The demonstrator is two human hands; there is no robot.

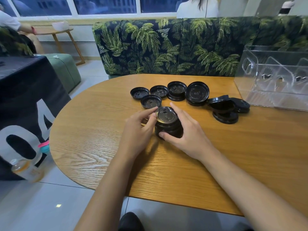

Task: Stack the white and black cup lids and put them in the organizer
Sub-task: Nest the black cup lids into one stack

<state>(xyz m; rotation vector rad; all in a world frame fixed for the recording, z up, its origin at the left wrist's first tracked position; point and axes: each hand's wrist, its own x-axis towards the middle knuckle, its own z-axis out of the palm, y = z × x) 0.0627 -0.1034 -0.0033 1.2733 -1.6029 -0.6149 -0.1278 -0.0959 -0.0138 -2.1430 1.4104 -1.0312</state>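
A tall stack of black cup lids (167,123) stands on the wooden table (100,139) in front of me. My right hand (185,130) wraps round its right side, thumb at the base. My left hand (141,125) pinches the top lid's left rim with thumb and forefinger. Behind it lie three single black lids (150,101) and two short black stacks (177,90) (197,93). A loose heap of black lids (226,108) lies to the right. The clear acrylic organizer (273,77) stands at the back right, its compartments holding nothing. No white lids are in view.
A leaf-patterned sofa (166,47) runs behind the table. A black-draped table (25,97) and a green stool (66,69) stand at the left, with a bottle (25,170) near the floor. Other people sit in the background.
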